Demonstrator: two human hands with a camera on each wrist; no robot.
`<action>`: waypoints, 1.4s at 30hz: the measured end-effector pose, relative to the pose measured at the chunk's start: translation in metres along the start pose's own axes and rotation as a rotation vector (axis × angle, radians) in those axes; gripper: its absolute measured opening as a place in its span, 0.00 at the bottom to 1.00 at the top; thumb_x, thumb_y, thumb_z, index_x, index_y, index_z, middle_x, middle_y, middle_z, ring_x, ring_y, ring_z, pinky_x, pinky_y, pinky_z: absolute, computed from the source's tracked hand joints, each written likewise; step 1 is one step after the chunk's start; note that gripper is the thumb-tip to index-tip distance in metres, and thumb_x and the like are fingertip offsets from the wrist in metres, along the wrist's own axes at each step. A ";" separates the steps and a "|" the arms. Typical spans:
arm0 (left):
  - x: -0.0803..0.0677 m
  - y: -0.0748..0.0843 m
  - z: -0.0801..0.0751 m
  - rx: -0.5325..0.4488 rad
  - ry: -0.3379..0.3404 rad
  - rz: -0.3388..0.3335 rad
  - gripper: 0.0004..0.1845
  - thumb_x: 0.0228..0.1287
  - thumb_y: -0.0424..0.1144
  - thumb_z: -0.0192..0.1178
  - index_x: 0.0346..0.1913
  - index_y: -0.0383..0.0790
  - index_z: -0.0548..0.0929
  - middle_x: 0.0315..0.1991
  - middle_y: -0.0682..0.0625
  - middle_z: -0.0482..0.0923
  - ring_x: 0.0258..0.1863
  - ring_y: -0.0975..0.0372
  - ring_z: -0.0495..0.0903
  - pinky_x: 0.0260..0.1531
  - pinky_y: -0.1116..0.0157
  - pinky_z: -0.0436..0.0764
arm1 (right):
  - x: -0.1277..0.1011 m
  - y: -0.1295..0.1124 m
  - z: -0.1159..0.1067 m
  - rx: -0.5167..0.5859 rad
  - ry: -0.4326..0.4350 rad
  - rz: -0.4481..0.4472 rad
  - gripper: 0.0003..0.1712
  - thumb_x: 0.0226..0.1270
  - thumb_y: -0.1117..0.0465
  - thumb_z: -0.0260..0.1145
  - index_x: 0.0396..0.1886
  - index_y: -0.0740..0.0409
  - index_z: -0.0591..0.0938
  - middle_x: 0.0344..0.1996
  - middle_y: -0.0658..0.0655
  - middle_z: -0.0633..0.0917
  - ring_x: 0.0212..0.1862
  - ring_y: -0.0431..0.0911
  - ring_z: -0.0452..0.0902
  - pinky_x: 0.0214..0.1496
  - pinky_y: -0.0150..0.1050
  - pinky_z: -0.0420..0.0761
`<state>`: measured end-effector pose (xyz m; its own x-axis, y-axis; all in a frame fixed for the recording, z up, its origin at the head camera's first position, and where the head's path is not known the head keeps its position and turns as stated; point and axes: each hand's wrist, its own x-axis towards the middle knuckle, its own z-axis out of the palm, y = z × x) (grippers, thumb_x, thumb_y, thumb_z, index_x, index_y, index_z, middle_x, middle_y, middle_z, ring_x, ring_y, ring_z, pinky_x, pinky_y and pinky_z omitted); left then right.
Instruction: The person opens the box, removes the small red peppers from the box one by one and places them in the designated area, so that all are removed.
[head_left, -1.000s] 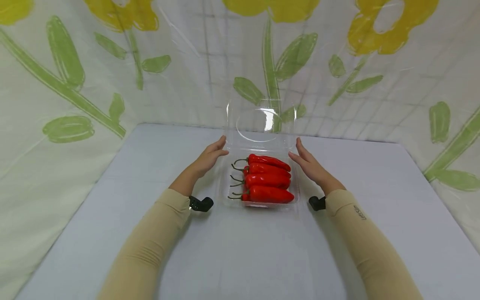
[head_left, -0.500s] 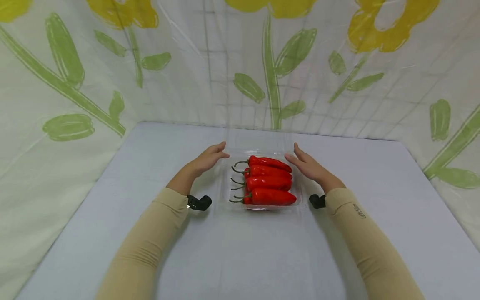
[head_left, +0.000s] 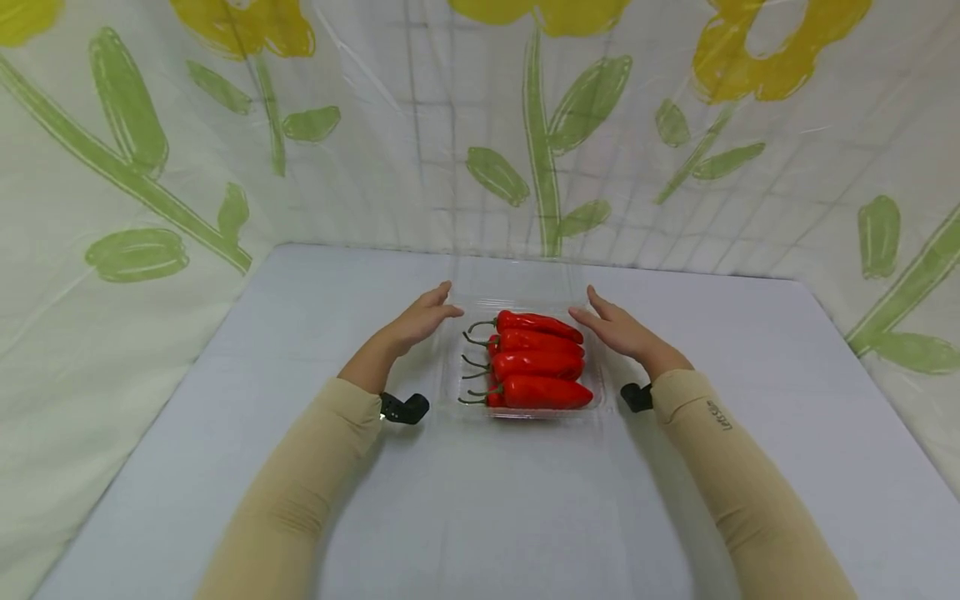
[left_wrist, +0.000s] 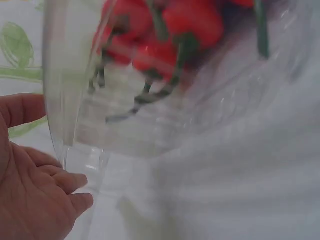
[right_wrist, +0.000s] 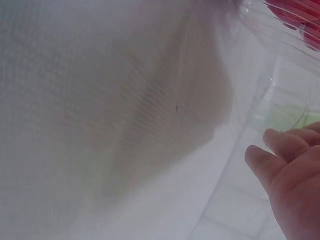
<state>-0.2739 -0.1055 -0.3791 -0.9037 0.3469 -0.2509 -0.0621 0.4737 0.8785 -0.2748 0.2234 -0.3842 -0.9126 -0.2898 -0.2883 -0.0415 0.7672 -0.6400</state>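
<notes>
Clear plastic forms the clamshell container near the middle of the pale grey table, its lid lying flat on the far side. Four red chili peppers lie inside in a row, green stems pointing left. The left hand sits at the container's far-left corner with fingers straight and relaxed, gripping nothing; in the left wrist view its fingertips are right at the rim. The right hand mirrors it at the far-right corner, also relaxed and holding nothing. Floral sheeting rises behind.
</notes>
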 end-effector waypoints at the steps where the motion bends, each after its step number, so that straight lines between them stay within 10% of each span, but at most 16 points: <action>1: -0.002 -0.001 0.002 -0.025 0.004 0.002 0.40 0.67 0.43 0.46 0.74 0.40 0.37 0.76 0.45 0.37 0.75 0.55 0.37 0.72 0.52 0.44 | 0.000 0.000 -0.001 -0.008 -0.003 -0.001 0.52 0.63 0.29 0.43 0.74 0.54 0.36 0.75 0.59 0.42 0.75 0.59 0.38 0.71 0.61 0.45; 17: -0.056 -0.016 0.054 -0.390 0.191 0.039 0.45 0.57 0.27 0.46 0.73 0.36 0.33 0.75 0.43 0.34 0.75 0.55 0.36 0.72 0.56 0.42 | -0.005 -0.020 -0.023 -0.235 0.025 -0.212 0.44 0.65 0.50 0.59 0.74 0.58 0.49 0.72 0.65 0.56 0.71 0.61 0.54 0.68 0.58 0.59; 30: -0.058 -0.032 0.072 -0.315 0.192 0.194 0.42 0.55 0.21 0.37 0.71 0.30 0.31 0.73 0.34 0.40 0.74 0.49 0.40 0.71 0.51 0.44 | -0.008 -0.057 -0.015 -0.267 -0.161 -0.288 0.31 0.62 0.60 0.62 0.67 0.54 0.68 0.60 0.62 0.76 0.52 0.53 0.74 0.54 0.47 0.77; 42: -0.059 -0.032 0.071 -0.358 0.201 0.185 0.40 0.60 0.22 0.38 0.72 0.31 0.32 0.73 0.36 0.43 0.74 0.50 0.42 0.71 0.53 0.44 | 0.005 -0.073 -0.006 -0.355 -0.237 -0.334 0.31 0.61 0.67 0.62 0.66 0.56 0.69 0.52 0.60 0.81 0.24 0.44 0.67 0.29 0.32 0.74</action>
<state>-0.1881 -0.0836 -0.4214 -0.9755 0.2188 -0.0235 -0.0023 0.0966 0.9953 -0.2791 0.1692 -0.3345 -0.7111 -0.6406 -0.2899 -0.4859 0.7457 -0.4559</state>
